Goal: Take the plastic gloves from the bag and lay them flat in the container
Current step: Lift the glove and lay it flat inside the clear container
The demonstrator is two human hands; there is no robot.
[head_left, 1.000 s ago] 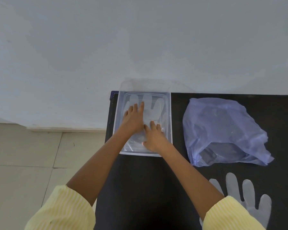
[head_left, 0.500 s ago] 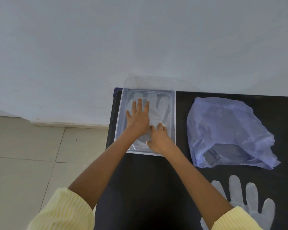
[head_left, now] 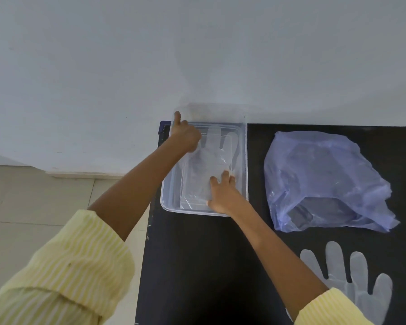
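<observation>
A clear plastic container (head_left: pixel 243 160) sits at the far left corner of the black table. A see-through plastic glove (head_left: pixel 215 146) lies spread inside it, fingers toward the wall. My left hand (head_left: pixel 185 134) is at the container's far left corner, fingers curled and the index finger pointing up against the rim. My right hand (head_left: pixel 223 193) presses flat on the glove's cuff end at the near right, fingers apart. A crumpled blue plastic bag (head_left: pixel 324 179) lies to the right. Another glove (head_left: pixel 352 277) lies flat on the table at the near right, partly hidden by my right sleeve.
The black table (head_left: pixel 197 266) ends at its left edge just beside the container, with tiled floor (head_left: pixel 45 202) below. A white wall (head_left: pixel 197 55) stands directly behind the table and container.
My left hand has slid from the middle of the glove to the container's far left corner and curled its fingers. My right hand has shifted slightly right on the glove.
</observation>
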